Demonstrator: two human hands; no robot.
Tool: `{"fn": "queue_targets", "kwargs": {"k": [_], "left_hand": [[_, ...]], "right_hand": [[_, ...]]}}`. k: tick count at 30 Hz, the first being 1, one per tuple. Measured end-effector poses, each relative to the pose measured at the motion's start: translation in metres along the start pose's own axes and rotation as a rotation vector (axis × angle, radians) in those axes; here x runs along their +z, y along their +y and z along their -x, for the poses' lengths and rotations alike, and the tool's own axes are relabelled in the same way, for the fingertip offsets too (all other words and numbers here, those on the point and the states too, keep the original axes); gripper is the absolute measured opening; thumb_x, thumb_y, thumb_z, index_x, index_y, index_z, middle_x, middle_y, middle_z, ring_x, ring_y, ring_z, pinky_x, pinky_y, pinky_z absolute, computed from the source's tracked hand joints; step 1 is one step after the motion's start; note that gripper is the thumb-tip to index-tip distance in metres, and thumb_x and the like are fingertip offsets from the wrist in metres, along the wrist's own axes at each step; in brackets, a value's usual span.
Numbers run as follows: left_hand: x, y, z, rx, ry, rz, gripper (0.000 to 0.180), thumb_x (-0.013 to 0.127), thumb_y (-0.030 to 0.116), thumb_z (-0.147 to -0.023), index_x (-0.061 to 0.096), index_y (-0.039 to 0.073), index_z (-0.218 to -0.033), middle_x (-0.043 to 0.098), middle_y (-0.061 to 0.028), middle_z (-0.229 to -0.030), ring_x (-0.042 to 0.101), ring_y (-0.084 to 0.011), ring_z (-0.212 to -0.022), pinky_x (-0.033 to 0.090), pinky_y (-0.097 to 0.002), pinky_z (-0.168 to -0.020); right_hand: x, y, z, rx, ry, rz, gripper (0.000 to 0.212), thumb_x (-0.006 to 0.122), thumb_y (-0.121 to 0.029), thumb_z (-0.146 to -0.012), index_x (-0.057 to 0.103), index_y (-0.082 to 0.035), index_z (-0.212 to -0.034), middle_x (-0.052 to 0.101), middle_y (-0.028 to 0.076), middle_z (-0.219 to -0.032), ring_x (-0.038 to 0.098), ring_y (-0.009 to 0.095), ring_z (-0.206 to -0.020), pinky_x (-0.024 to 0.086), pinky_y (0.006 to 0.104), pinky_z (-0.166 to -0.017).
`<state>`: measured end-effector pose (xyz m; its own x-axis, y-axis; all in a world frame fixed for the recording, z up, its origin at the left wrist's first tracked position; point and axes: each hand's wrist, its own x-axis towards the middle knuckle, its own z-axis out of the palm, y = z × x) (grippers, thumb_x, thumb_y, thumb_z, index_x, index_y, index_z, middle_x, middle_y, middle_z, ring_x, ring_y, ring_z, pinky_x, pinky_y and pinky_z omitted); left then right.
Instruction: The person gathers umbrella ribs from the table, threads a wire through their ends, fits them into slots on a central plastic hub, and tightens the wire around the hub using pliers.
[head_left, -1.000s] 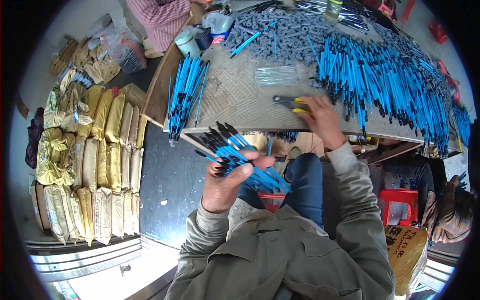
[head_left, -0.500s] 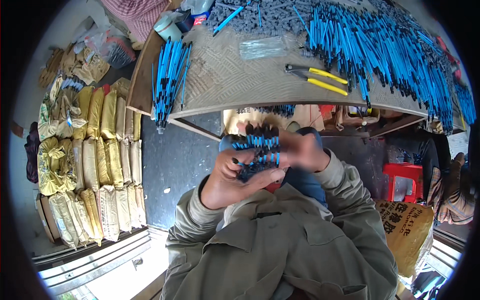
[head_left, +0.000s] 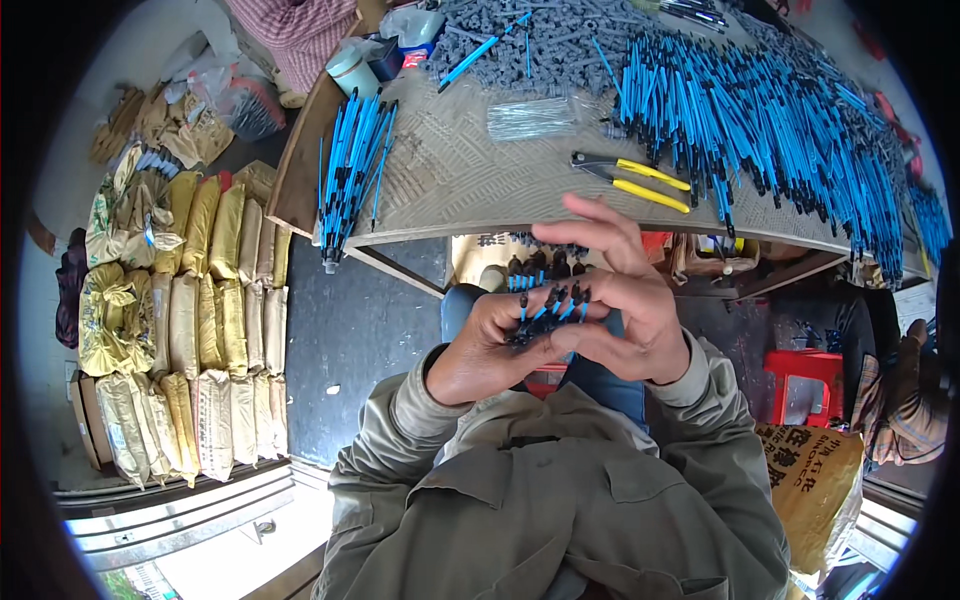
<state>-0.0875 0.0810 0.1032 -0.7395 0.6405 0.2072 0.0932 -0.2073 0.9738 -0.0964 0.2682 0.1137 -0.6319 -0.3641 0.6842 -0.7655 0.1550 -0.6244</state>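
Note:
My left hand (head_left: 478,345) is closed around a bundle of thin blue rods with black ends (head_left: 545,322), held in front of my lap, below the table edge. Black tips poke up above the fingers, and much of the bundle is hidden by both hands. My right hand (head_left: 638,318) meets the bundle from the right, its thumb and a finger around that side; its upper fingers stretch away from the rods. On the table (head_left: 430,190) ahead lie cutting pliers with yellow handles (head_left: 648,184) and a small stack of clear thin strips (head_left: 532,118).
A large heap of blue rods (head_left: 750,120) covers the table's right side, with grey parts (head_left: 540,45) piled behind. Another rod bundle (head_left: 352,170) overhangs the left edge near a cup (head_left: 352,72). Stacked sacks (head_left: 190,320) stand left; a red stool (head_left: 805,380) stands right. Another person's sleeve (head_left: 292,30) shows beyond.
My right hand has raised and spread its upper fingers, while its thumb stays at the bundle. The bundle has turned in my left hand, and fewer rods show. The view has shifted slightly.

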Motion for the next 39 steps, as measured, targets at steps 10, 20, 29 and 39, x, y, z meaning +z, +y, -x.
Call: {"fn": "queue_targets", "kwargs": {"k": [10, 20, 29, 39], "left_hand": [[0.008, -0.022, 0.0, -0.022, 0.224, 0.054, 0.013, 0.063, -0.002, -0.082, 0.063, 0.003, -0.094, 0.062, 0.0025, -0.086, 0.053, -0.0019, -0.083, 0.045, -0.0205, -0.072], [0.004, -0.011, -0.007, 0.0, 0.188, 0.012, 0.016, 0.068, 0.0, -0.079, 0.064, 0.003, -0.095, 0.065, -0.0005, -0.086, 0.056, -0.004, -0.084, 0.046, -0.0209, -0.074], [-0.008, 0.062, -0.046, -0.145, 0.098, 0.042, 0.016, 0.066, 0.007, -0.082, 0.065, 0.001, -0.097, 0.067, -0.0044, -0.091, 0.06, -0.008, -0.08, 0.049, -0.0231, -0.074], [-0.018, 0.074, -0.044, -0.322, 0.251, 0.186, 0.02, 0.066, 0.012, -0.082, 0.064, 0.0, -0.098, 0.066, -0.0094, -0.095, 0.065, -0.017, -0.085, 0.051, -0.0263, -0.07]], "right_hand": [[0.012, 0.001, -0.007, 0.044, 0.05, 0.032, 0.015, 0.066, -0.011, -0.074, 0.069, -0.004, -0.087, 0.06, 0.011, -0.115, 0.042, 0.032, -0.122, 0.023, 0.0481, -0.104], [0.009, 0.011, -0.023, -0.054, -0.022, -0.088, 0.034, 0.057, -0.028, -0.085, 0.063, 0.0, -0.104, 0.054, 0.014, -0.123, 0.039, 0.031, -0.125, 0.025, 0.0476, -0.104], [0.063, 0.06, 0.037, -0.06, 0.143, -1.478, 0.102, 0.002, -0.075, -0.076, 0.031, 0.001, -0.137, 0.035, 0.015, -0.139, 0.03, 0.025, -0.131, 0.022, 0.0367, -0.108], [0.108, 0.038, 0.089, 0.637, -0.155, -1.429, 0.112, 0.027, -0.083, -0.067, 0.014, 0.001, -0.141, 0.03, 0.021, -0.141, 0.031, 0.031, -0.131, 0.026, 0.043, -0.108]]}}
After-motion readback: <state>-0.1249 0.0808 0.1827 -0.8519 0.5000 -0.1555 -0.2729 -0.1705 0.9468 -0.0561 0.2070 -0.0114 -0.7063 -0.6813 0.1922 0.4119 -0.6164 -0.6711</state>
